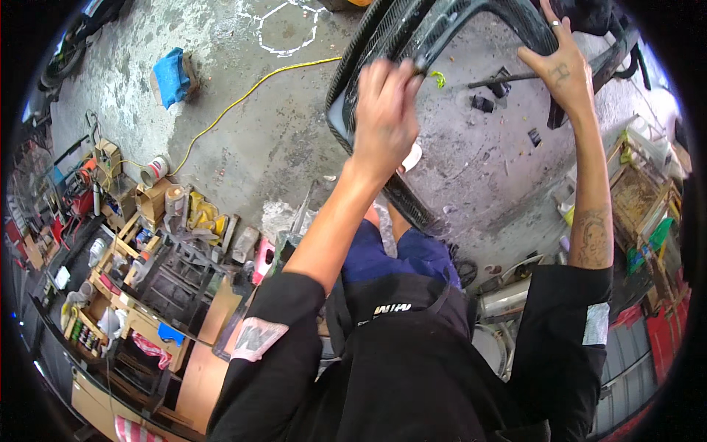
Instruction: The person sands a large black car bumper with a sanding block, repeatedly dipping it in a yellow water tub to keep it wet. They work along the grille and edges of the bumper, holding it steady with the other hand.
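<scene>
A large black car-body part with a woven carbon-fibre pattern (401,28) stands in front of me, curved and with wide openings. My left hand (387,110) is closed, its fingers pressed together against the part's left side. Something small and dark shows at its fingertips, but motion blur hides what it is. My right hand (565,70) grips the part's right-hand curve, with the thumb on the near side and a ring on one finger. Below my left hand, the part's lower end reaches down toward my knees.
A yellow cord (254,87) runs over the stained concrete floor. A blue cloth (172,77) lies on a box at far left, near a tin can (154,171). Wooden shelving (121,298) with bottles and tools fills the left. Small black pieces (482,104) lie beneath the part.
</scene>
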### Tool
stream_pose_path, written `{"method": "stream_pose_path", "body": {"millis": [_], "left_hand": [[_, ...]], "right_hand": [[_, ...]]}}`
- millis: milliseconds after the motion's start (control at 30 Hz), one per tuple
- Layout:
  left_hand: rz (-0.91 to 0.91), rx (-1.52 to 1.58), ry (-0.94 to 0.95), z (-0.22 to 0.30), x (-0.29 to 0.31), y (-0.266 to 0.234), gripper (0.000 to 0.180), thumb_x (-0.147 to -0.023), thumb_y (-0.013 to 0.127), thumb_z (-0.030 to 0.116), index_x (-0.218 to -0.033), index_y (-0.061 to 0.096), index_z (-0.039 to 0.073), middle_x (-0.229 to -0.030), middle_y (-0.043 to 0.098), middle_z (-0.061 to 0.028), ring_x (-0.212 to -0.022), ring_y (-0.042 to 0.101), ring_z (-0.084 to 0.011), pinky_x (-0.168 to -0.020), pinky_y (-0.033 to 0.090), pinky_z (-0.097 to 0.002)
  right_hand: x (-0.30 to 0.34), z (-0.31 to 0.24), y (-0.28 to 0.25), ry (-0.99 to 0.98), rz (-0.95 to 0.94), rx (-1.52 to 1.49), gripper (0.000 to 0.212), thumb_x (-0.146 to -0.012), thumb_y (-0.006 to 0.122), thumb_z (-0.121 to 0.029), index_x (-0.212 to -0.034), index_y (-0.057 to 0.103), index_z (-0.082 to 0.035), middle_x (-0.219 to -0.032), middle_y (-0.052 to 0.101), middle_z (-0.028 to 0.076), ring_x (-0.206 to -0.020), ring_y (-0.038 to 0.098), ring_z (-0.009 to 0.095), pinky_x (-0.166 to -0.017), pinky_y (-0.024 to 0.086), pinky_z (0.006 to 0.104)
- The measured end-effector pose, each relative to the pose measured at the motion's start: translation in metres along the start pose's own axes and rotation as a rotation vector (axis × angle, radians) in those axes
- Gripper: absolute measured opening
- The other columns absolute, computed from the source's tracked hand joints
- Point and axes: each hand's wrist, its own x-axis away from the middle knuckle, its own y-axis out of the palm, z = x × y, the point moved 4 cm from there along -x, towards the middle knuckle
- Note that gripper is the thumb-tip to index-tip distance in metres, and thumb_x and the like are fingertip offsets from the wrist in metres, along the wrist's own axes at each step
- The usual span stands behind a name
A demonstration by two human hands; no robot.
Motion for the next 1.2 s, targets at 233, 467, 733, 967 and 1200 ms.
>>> {"method": "stream_pose_path", "body": {"millis": [233, 467, 733, 967, 1200], "left_hand": [[-0.062, 0.033, -0.082, -0.005, 0.036, -0.014, 0.019, -0.096, 0.067, -0.005, -0.114, 0.071, -0.005, -0.096, 0.062, -0.0160, -0.089, 0.062, -0.0328, -0.079, 0.051, -0.0405], [-0.047, 0.038, -0.122, -0.002, 0.041, -0.014, 0.016, -0.095, 0.068, -0.005, -0.111, 0.070, -0.003, -0.094, 0.062, -0.0163, -0.087, 0.061, -0.0346, -0.077, 0.051, -0.0408], [0.148, 0.154, -0.063, -0.022, -0.038, -0.007, 0.016, -0.096, 0.070, 0.008, -0.107, 0.069, -0.004, -0.100, 0.061, -0.0195, -0.090, 0.062, -0.0372, -0.081, 0.050, -0.0432], [0.093, 0.096, -0.544, -0.027, 0.080, -0.093, 0.027, -0.102, 0.071, 0.015, -0.123, 0.070, -0.002, -0.113, 0.064, -0.0108, -0.103, 0.065, -0.0192, -0.087, 0.054, -0.0318], [0.046, 0.046, -0.482, -0.011, 0.108, -0.075, 0.035, -0.089, 0.082, 0.005, -0.122, 0.069, 0.000, -0.114, 0.061, -0.0143, -0.099, 0.063, -0.0234, -0.087, 0.054, -0.0364]], "right_hand": [[0.004, -0.030, -0.024, 0.144, -0.076, -0.010, 0.110, -0.070, 0.085, -0.025, -0.167, 0.033, -0.029, -0.163, 0.030, 0.040, -0.146, 0.047, 0.049, -0.118, 0.044, 0.0437], [0.008, -0.033, -0.022, 0.276, -0.172, -0.177, 0.110, -0.069, 0.084, -0.022, -0.167, 0.034, -0.026, -0.162, 0.030, 0.041, -0.144, 0.048, 0.050, -0.118, 0.045, 0.0423], [-0.002, -0.037, 0.000, 0.159, -0.115, -0.082, 0.108, -0.069, 0.084, -0.020, -0.166, 0.037, -0.025, -0.162, 0.036, 0.037, -0.148, 0.045, 0.048, -0.120, 0.042, 0.0429], [-0.001, 0.018, 0.001, -0.035, -0.026, 0.016, 0.090, -0.084, 0.081, -0.042, -0.163, 0.039, -0.041, -0.159, 0.048, 0.028, -0.129, 0.067, 0.038, -0.101, 0.056, 0.0401], [0.007, -0.027, 0.000, 0.001, 0.006, 0.046, 0.106, -0.069, 0.083, -0.017, -0.165, 0.039, -0.026, -0.160, 0.041, 0.036, -0.151, 0.042, 0.045, -0.122, 0.039, 0.0430]]}}
